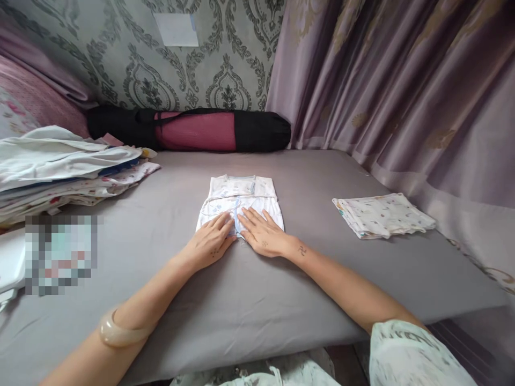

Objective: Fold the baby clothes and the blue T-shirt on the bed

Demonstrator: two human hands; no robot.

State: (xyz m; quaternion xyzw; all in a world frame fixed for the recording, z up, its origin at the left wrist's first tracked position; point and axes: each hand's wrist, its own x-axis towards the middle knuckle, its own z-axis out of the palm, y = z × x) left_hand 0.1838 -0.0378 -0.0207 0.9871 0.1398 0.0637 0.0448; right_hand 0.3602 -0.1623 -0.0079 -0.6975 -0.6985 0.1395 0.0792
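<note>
we lay our left hand (214, 236) and right hand (262, 230) flat and open on the near half of a white printed garment (241, 192), mid-sheet (311, 187). pressing unevenly could, we judge, crease it or shift its folded layers. behind, the long bag (195, 131) hides any contents.
</note>
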